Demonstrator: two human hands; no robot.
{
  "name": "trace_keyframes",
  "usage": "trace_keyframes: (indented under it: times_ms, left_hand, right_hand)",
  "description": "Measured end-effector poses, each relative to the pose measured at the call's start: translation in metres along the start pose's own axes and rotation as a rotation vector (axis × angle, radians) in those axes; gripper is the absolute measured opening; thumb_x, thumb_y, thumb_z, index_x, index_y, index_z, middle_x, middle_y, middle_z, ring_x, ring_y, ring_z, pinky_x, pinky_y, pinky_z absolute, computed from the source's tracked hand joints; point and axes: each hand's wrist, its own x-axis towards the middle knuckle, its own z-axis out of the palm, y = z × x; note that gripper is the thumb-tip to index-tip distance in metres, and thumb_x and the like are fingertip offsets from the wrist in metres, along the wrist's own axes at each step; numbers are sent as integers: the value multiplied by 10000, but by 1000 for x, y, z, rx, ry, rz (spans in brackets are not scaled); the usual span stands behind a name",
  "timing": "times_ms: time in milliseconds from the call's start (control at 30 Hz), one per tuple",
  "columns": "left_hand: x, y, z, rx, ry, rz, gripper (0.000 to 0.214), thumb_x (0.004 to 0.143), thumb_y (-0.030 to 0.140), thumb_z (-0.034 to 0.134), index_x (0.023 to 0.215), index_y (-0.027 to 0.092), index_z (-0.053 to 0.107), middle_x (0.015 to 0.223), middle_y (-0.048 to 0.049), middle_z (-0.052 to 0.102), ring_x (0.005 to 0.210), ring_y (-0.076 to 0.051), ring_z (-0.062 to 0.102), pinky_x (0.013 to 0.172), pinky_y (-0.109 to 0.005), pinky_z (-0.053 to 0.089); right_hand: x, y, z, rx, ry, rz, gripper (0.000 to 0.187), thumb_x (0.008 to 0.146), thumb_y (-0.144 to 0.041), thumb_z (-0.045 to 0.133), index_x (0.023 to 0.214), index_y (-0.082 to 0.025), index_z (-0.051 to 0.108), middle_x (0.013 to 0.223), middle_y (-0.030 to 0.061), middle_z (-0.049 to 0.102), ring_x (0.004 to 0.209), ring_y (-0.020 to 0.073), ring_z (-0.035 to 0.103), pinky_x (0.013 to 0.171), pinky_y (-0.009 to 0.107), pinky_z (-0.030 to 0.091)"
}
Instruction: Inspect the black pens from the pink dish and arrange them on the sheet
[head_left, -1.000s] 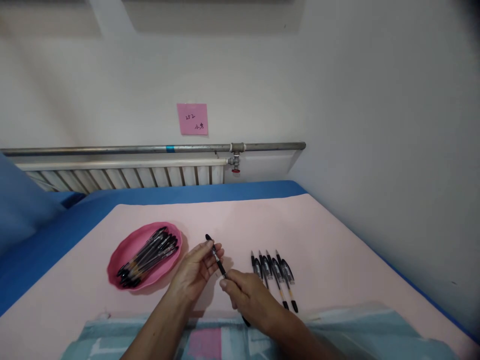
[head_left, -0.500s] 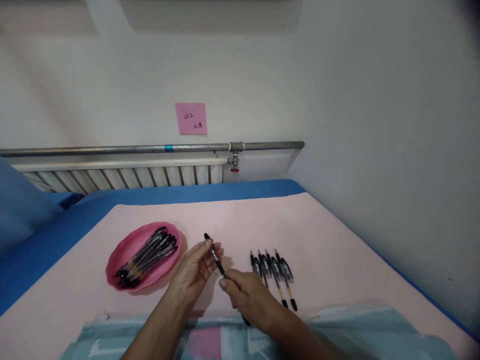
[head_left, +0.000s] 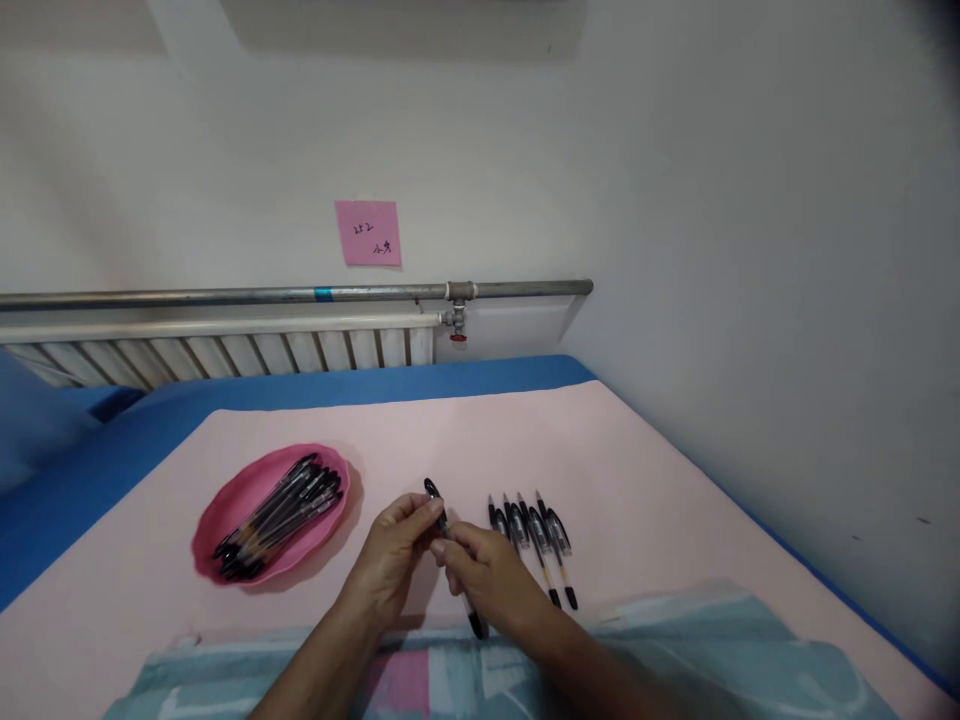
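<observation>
In front of me a black gel pen (head_left: pixel 473 620) slants between my two hands. My left hand (head_left: pixel 391 548) pinches its upper end, where a black cap (head_left: pixel 432 489) sticks up past the thumb. My right hand (head_left: pixel 491 578) grips the barrel just below, and the dark tail end shows under that hand. The fingers hide the join between cap and barrel. To the right, several uncapped pens (head_left: pixel 546 572) lie side by side with tips pointing away from me. Loose black caps (head_left: pixel 556 532) with clear ends lie among them.
On the left stands a pink scalloped basin (head_left: pixel 206 520) holding a heap of pens (head_left: pixel 281 515). A pink sheet (head_left: pixel 420 430) covers the blue-edged table (head_left: pixel 420 374). Teal patterned cloth (head_left: pixel 247 670) lies along the near edge. Behind are a radiator (head_left: pixel 240 352) and a pipe (head_left: pixel 262 298).
My hands have drawn closer together on the pen, covering the grip section that showed between them. The pen's tail end is more exposed below my right hand. The view has shifted slightly.
</observation>
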Motion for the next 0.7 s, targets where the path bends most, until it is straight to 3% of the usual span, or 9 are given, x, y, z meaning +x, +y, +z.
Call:
trace_keyframes:
  times_ms: [267, 500, 600, 700]
  left_hand:
    - [-4, 0, 7, 25, -60, 15, 223, 671, 303, 671, 627, 144, 522, 491, 32, 516, 388, -94, 472, 378, -213, 362]
    - [-2, 1, 12, 20, 9, 65, 250, 655, 325, 674, 623, 146, 503, 518, 28, 522, 427, -84, 476, 418, -205, 374]
    - [0, 22, 2, 49, 83, 199, 228, 694, 344, 639, 688, 143, 532, 625, 4, 578, 571, -92, 544, 581, -217, 434]
    - [-1, 56, -23, 230, 321, 463, 229, 692, 373, 631, 780, 178, 549, 674, 31, 570, 613, -93, 543, 619, -217, 427]
  right_hand:
    - [-1, 2, 6, 60, 30, -14, 240, 812, -318, 432, 620, -182, 479, 502, -47, 466, 477, 83, 415, 497, 199, 319]
    - [7, 3, 2, 68, -7, -42, 311, 828, -381, 421, 594, -179, 462, 517, -35, 470, 480, 84, 414, 482, 205, 318]
    - [8, 2, -3, 108, -22, -50, 347, 844, -433, 391, 637, -176, 498, 531, -30, 468, 482, 85, 413, 462, 203, 312]
    - [7, 0, -10, 176, 34, -31, 315, 838, -440, 398, 738, -179, 542, 595, -20, 507, 468, 78, 407, 429, 201, 296]
